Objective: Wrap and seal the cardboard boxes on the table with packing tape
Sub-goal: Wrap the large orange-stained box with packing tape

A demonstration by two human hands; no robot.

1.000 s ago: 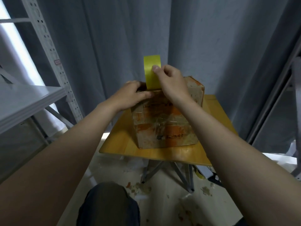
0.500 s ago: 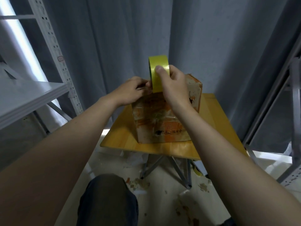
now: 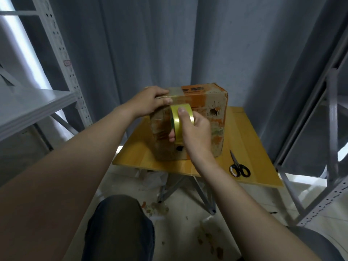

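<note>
Yellow packing tape roll (image 3: pixel 178 119) is clamped in the right hand (image 3: pixel 195 132), with the thumb laid across its outer band and the other fingers (image 3: pixel 171 137) curled round behind it. The roll is held upright against the near face of the cardboard box (image 3: pixel 205 102). The left hand (image 3: pixel 150 102) grips the box's top near edge at the left corner, fingers over the top and thumb on the front. It is probably pinning the tape's free end there, though the strip itself is too clear and glossy to make out.

The box stands on the small wooden counter (image 3: pixel 243 140), toward its back and left. Black-handled scissors (image 3: pixel 238 166) lie apart from it on the right, close to the front edge.

Most likely to fail is the anchor. If the left thumb eases off while the roll is drawn down, the end would peel off the cardboard. The box is worn, punctured in two places and already shiny with old tape, so fresh tape may bond poorly.

A roll pulled at a slant would lay the band crooked or wrinkled. A hard pull could also drag the box across the smooth counter, or rock the counter on its folding legs. To pass the roll underneath, the box must be tipped, and a one-handed hold may slip. A wide sweep of the right arm could knock the scissors to the floor.
</note>
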